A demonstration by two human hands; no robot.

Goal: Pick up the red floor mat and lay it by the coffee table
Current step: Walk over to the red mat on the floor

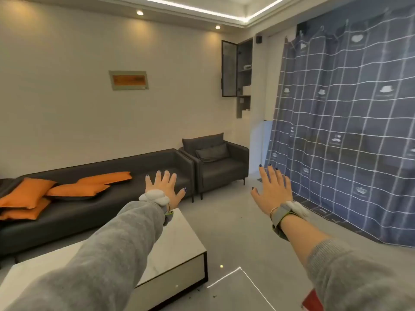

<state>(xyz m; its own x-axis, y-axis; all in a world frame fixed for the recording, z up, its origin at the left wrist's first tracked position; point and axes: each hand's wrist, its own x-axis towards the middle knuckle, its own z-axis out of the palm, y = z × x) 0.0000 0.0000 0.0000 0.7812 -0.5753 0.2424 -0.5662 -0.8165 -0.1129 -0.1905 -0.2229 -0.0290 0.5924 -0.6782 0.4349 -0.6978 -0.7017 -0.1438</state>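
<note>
Hands spread, red mat flat.

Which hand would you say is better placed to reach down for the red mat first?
Probably the right hand. Both hands are open and raised, but the red mat peeks out at the bottom edge under the right forearm, while the left hand hangs beyond the coffee table.
</note>
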